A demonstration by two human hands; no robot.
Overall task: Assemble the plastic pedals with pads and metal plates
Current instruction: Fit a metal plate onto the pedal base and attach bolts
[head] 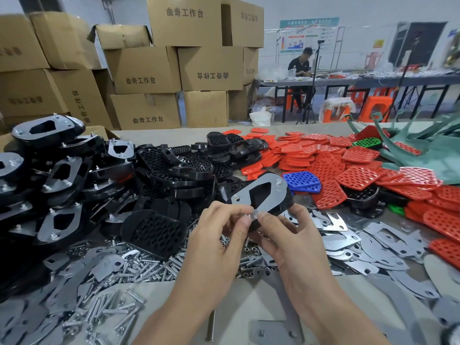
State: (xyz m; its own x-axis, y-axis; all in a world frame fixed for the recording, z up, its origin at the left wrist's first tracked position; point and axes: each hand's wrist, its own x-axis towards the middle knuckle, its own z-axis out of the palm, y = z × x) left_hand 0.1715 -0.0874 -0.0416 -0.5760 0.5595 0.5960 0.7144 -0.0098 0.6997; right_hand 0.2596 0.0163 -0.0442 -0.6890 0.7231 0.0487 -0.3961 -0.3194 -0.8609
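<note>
One pedal (284, 201) juts forward, pinched between left hand (216, 236) and right hand (291, 241).

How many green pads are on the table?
2: one green pad at the back right, another half-buried among red pads nearer the right edge. More may be hidden.

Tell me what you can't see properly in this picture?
Head view:
- Small silver part pinched by the left hand: mostly covered by fingertips, so what it is stays unclear.
- Pedal in the right hand: its other face is hidden behind the metal plate and fingers.
- Wall poster: too small and blurred to read.
- Dark object, bottom right corner: cut off by the edge.
</note>
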